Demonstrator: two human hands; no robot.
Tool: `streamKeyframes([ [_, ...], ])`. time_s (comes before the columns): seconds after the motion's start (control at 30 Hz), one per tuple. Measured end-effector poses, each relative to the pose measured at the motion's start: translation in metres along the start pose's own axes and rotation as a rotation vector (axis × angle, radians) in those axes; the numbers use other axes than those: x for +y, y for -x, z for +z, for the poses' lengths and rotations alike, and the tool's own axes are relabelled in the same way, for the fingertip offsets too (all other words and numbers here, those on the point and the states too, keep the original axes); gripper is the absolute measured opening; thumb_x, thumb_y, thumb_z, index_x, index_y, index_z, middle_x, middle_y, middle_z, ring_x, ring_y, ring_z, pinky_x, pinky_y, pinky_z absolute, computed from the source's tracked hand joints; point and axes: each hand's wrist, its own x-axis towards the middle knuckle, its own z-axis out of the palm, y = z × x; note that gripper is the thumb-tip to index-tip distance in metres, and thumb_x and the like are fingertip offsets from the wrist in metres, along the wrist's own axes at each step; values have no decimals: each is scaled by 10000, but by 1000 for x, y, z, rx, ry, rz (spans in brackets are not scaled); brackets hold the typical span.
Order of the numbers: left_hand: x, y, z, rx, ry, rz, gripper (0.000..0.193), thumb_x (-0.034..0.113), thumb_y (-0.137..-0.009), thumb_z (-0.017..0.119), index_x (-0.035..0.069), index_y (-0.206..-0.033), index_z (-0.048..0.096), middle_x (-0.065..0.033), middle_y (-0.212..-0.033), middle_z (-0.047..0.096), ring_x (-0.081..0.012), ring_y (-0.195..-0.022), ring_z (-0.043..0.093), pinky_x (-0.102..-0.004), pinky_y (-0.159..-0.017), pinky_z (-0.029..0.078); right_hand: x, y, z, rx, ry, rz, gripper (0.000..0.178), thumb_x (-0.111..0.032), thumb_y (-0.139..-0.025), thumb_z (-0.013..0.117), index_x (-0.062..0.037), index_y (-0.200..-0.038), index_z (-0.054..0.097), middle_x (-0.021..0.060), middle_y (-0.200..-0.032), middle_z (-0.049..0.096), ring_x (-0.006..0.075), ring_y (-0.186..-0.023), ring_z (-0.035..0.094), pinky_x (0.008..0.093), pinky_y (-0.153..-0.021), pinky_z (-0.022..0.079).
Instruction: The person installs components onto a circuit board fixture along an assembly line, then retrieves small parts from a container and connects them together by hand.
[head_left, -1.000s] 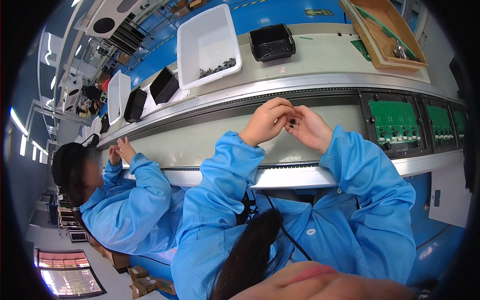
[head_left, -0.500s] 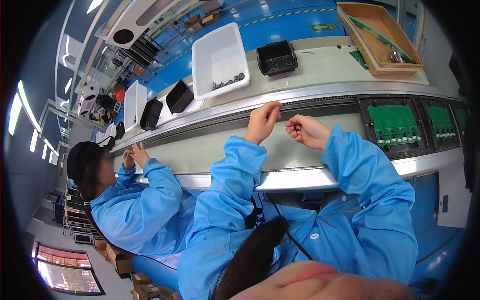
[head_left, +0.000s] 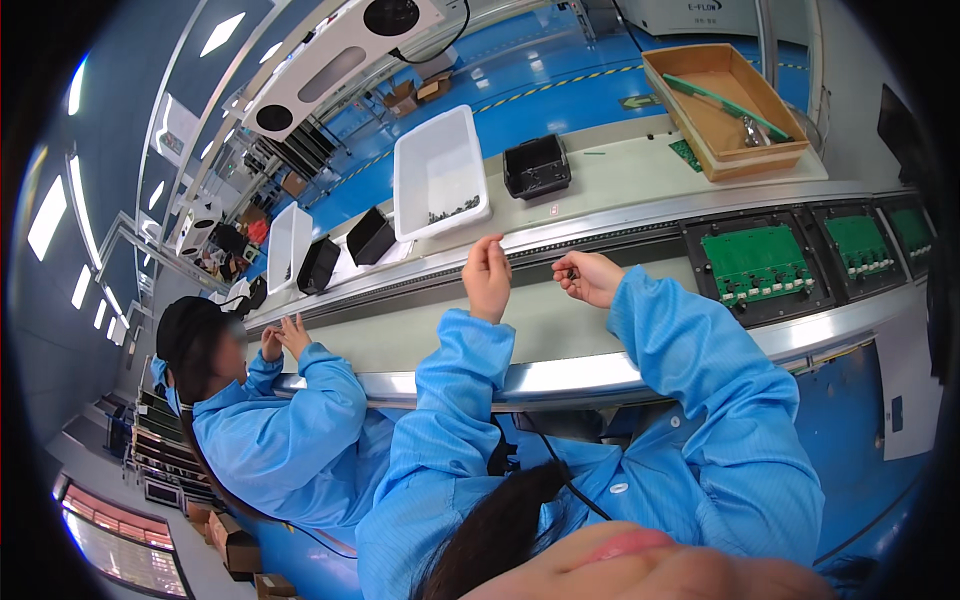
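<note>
My left hand (head_left: 487, 281) is raised over the conveyor line, fingers drawn together and pointing away from me. Whatever its fingertips may pinch is too small to make out. To its right, my right hand (head_left: 594, 278) is curled around a few small dark parts (head_left: 572, 273), which show between thumb and fingers. The hands are apart. Right of them, a green circuit board (head_left: 755, 258) with a row of small white components along its near edge sits in a black carrier frame (head_left: 829, 297) on the line. A second green board (head_left: 857, 240) in its own frame follows.
Beyond the rail stand a white bin (head_left: 440, 150) with small dark parts, a black tray (head_left: 537, 168) and a tan box (head_left: 722, 110) holding a green strip. Black bins (head_left: 370, 237) stand further left. A co-worker in blue (head_left: 275, 420) works at my left.
The whole view has shifted a little. My left hand has turned from pointing right to pointing away from me, and has drawn slightly back. My right hand still holds the dark parts.
</note>
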Motion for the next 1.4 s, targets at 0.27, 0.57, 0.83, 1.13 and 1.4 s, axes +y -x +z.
streamKeyframes([
  [0.27,109,26,12,-77,189,213,154,22,-882,449,4,-994,552,-67,-721,566,-89,-608,491,-187,-562,418,3,-8,-7,-18,-20,18,129,-109,-838,467,-12,-877,543,64,-757,544,98,-616,480,167,-515,405],
  [0.57,295,75,-23,-562,809,705,192,194,-906,448,172,-1029,594,-126,-875,624,-288,-817,574,-406,-796,446,13,-5,-3,-89,23,68,123,-105,-847,468,-13,-884,540,57,-748,543,100,-612,483,172,-505,400],
  [0.83,304,134,-51,-182,796,1239,167,152,-881,487,94,-987,601,-119,-898,630,-265,-813,589,-368,-766,475,18,-2,7,-119,42,108,123,-105,-858,464,-11,-891,536,57,-747,542,102,-605,480,177,-493,393],
  [1.13,291,103,-49,-126,1000,1314,117,61,-839,525,-9,-890,604,-109,-888,627,-219,-774,601,-296,-698,503,19,-3,-4,-79,40,91,129,-117,-852,473,-17,-900,538,57,-740,537,103,-598,474,180,-487,387],
  [1.4,254,112,33,-720,1149,713,162,147,-876,500,17,-908,591,-95,-849,610,-196,-705,552,-288,-687,472,18,-11,-10,-110,31,81,125,-113,-850,482,-13,-896,541,55,-745,543,97,-587,485,170,-487,397],
])
